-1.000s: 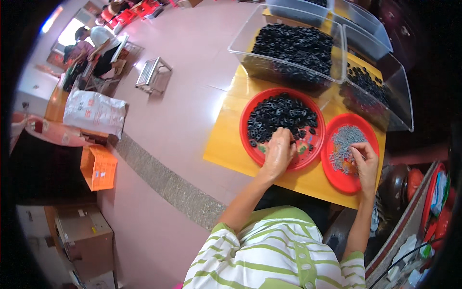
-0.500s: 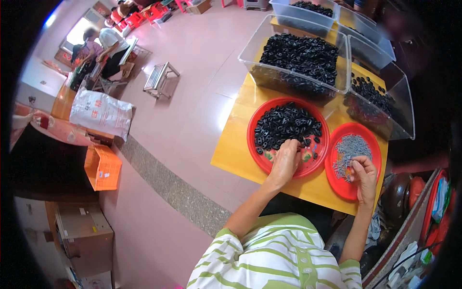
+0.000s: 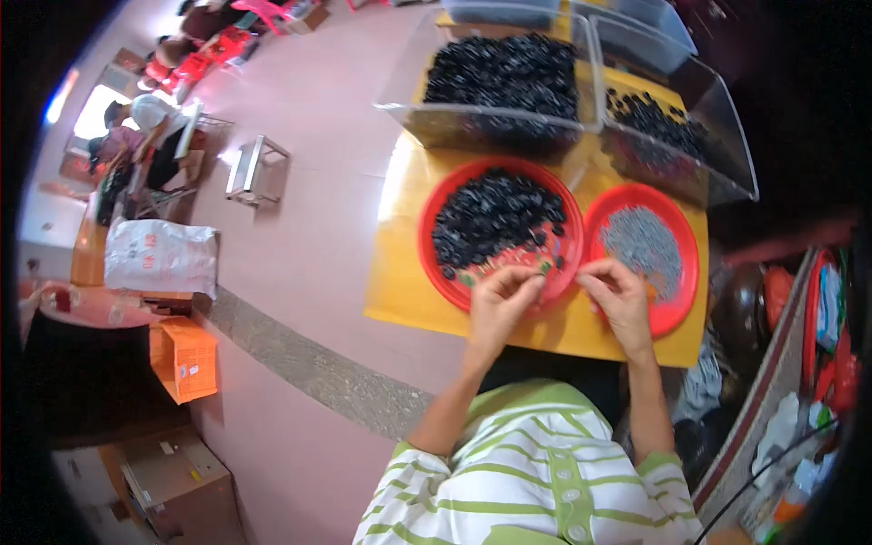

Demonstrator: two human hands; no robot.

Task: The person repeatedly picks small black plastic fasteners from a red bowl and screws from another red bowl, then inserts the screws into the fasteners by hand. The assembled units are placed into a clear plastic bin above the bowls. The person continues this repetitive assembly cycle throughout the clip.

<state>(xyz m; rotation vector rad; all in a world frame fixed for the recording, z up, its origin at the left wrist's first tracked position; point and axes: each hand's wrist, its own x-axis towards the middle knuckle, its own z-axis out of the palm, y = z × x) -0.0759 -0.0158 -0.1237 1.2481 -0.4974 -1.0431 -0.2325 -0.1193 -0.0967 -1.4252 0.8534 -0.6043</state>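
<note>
A round red tray [image 3: 425,238] holds a heap of small black plastic pieces [image 3: 495,213], oval with holes. My left hand [image 3: 500,304] is over its near edge, thumb and fingers pinched on a small dark bit that looks like one such piece. To the right, a smaller red tray [image 3: 688,259] carries a pile of thin grey metal pins or screws [image 3: 640,241]. Between the trays, my right hand [image 3: 622,295] has thumb and forefinger pressed together. Whatever sits in that pinch is too small to make out. The two hands face each other, slightly apart.
Behind the trays on the yellow tabletop [image 3: 391,282] stands a clear plastic bin [image 3: 400,109] full of black pieces. Another clear bin [image 3: 736,173] at right holds fewer. A metal stool [image 3: 259,168], a white sack [image 3: 163,259] and an orange crate [image 3: 191,359] are to the left. People sit farther off.
My left hand has come back from the black pieces to the tray's near edge. My right hand has left the grey pile and moved left toward it. The view has shifted.
</note>
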